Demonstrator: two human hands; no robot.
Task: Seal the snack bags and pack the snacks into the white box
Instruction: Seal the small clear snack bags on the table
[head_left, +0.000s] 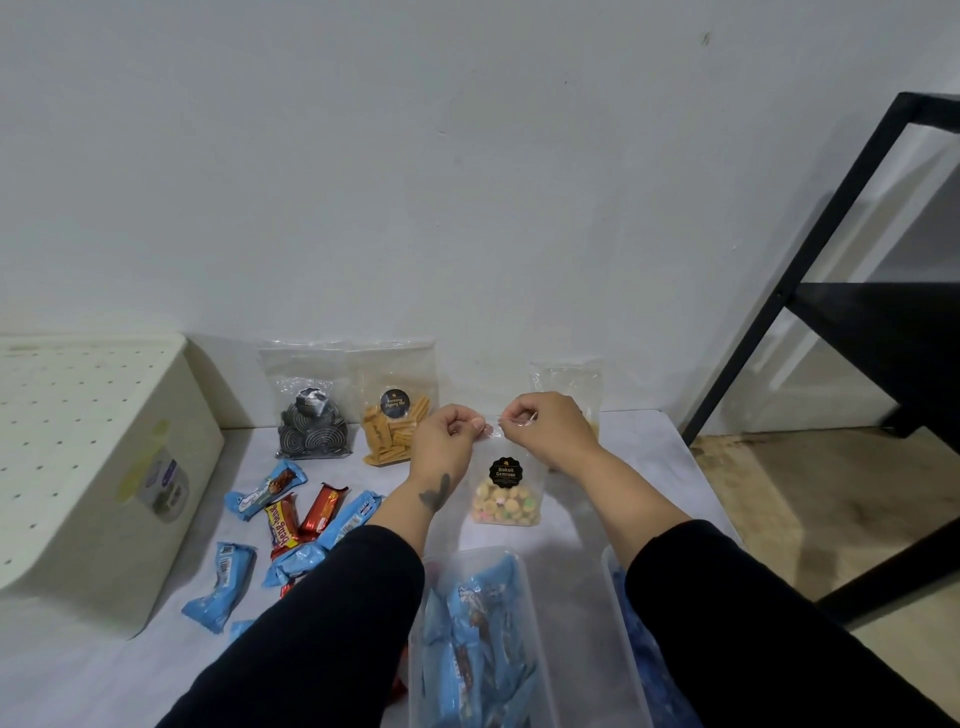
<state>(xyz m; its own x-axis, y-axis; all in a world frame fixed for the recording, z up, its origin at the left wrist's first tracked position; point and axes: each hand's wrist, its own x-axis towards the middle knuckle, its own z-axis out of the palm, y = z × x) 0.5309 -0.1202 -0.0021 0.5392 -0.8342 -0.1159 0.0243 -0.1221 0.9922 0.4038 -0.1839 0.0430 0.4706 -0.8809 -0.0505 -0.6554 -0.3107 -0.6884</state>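
A clear biscuit bag (505, 496) with a black round label and small coloured biscuits stands upright on the table. My left hand (448, 435) and my right hand (545, 423) both pinch its top edge, thumbs and fingers closed on the strip. Against the wall lean a bag of dark spiral snacks (310, 415) and a bag of orange sticks (396, 410). Another clear bag (566, 382) stands partly hidden behind my right hand. The white box (93, 467) with a dotted lid sits at the left.
Several blue and red snack bars (291, 512) lie loose on the table left of my arm. A clear tub (472, 639) of blue bars stands near me, a second tub (615, 587) to its right. A black metal shelf frame (831, 291) stands at the right.
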